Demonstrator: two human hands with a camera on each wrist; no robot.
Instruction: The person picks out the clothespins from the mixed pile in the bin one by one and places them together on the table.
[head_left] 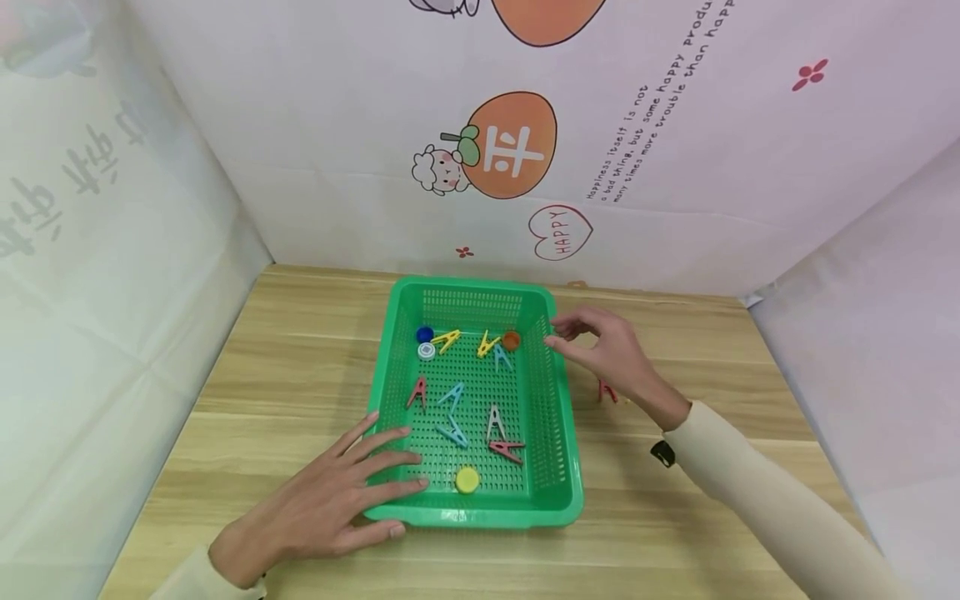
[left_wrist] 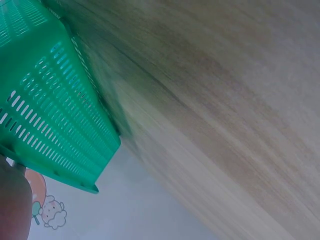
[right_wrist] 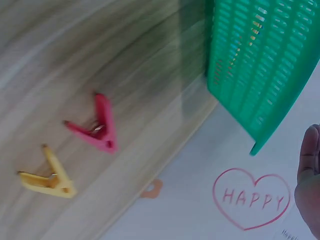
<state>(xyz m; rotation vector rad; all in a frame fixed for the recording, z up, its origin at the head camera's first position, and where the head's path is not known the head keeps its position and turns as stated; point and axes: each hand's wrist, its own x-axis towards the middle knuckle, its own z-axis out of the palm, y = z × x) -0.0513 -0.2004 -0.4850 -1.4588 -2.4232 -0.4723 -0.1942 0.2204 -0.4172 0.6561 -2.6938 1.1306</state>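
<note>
A broad wood-grain table point(head_left: 255, 392); on it, far rim close to the back edge, a rectangular green plastic basket point(head_left: 487, 518) with slotted walls. Over the basket's near left corner, the left hand point(head_left: 339, 500), fingers straight and spread wide across the rim, gripping nothing. By the right rim, toward the far right corner, the right hand point(head_left: 613, 354), fingers loosely bent, thumb apart, nothing visible between; contact with the rim hard to judge. Between basket and the table's right edge, a red plastic clothespin point(right_wrist: 106, 125) and, farther out, a yellow plastic clothespin point(right_wrist: 60, 181). Inside the basket: two more yellow clothespins point(head_left: 447, 340) near the far edge; three light-blue plastic clothespins point(head_left: 454, 435), one toward the far right corner, two mid-floor; two more red clothespins point(head_left: 507, 451), one near the left wall, one toward the near right corner beside a greyish-white clothespin point(head_left: 495, 421). Smallest, four round plastic caps: dark-blue cap point(head_left: 425, 334) and white cap point(head_left: 427, 351) at the far left corner, orange-brown cap point(head_left: 511, 340) at the far right, yellow cap point(head_left: 467, 479) by the near edge. Likeliest trouble: a slide or tilt of the basket from uneven pressure at the left corner, jumbling clothespins and caps; also a knock to the red clothespin on the table from a low right wrist.
</note>
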